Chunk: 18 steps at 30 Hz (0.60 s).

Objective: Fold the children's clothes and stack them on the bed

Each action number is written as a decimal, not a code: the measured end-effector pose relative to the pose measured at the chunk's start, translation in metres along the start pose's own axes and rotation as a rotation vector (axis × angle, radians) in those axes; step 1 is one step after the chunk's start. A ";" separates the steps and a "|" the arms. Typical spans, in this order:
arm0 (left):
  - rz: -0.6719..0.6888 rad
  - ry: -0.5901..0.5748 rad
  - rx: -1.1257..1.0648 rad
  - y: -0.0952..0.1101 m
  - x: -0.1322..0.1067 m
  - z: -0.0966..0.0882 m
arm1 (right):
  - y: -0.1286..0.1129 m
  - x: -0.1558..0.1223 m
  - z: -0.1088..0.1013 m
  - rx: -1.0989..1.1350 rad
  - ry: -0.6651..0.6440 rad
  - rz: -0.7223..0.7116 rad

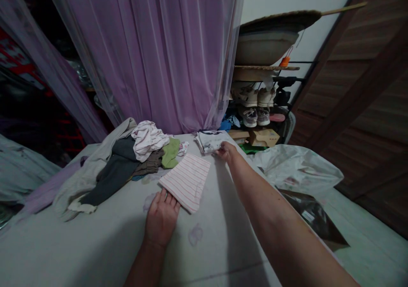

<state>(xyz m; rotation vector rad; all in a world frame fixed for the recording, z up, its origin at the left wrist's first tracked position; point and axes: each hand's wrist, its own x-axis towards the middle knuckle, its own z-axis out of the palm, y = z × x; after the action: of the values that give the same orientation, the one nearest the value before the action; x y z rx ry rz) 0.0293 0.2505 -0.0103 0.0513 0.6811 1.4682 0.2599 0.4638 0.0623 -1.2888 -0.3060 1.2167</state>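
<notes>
Left hand (161, 219) open and flat on a grey surface (216, 244), fingertips touching a folded pink-striped cloth (186, 182). Right hand (225, 152) half-curled against a folded printed garment (208, 142), grip uncertain. Beyond, a heap of crumpled clothes (127, 159), a white plastic bag (296, 172) and a sheer purple curtain (159, 45).

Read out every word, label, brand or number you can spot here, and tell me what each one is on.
No word, brand or number can be read for certain in this view.
Small white label on the dark plastic bag: too small and blurred to read.
Printed marks on the cardboard box by the shoe rack: too blurred to read.
Faint print on the white plastic bag: too blurred to read.
</notes>
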 end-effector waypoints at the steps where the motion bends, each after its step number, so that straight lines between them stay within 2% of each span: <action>1: -0.004 -0.014 0.001 0.000 0.000 0.000 | 0.014 0.005 -0.005 -0.013 0.016 0.035; 3: -0.006 -0.037 -0.002 0.000 -0.001 0.000 | 0.029 0.014 -0.012 -0.028 0.049 0.070; 7: -0.003 -0.053 -0.009 -0.001 -0.002 0.003 | 0.029 0.027 -0.012 -0.030 0.039 0.043; 13: -0.011 -0.074 -0.009 -0.001 -0.003 0.004 | 0.019 0.035 0.012 -0.041 0.017 0.015; 18: -0.005 -0.084 -0.019 -0.002 -0.004 0.004 | -0.005 0.042 0.033 0.018 -0.057 -0.038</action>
<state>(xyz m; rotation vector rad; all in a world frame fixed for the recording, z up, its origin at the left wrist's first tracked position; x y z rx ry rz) 0.0327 0.2483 -0.0063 0.0956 0.5987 1.4594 0.2544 0.5175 0.0597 -1.2294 -0.3585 1.2230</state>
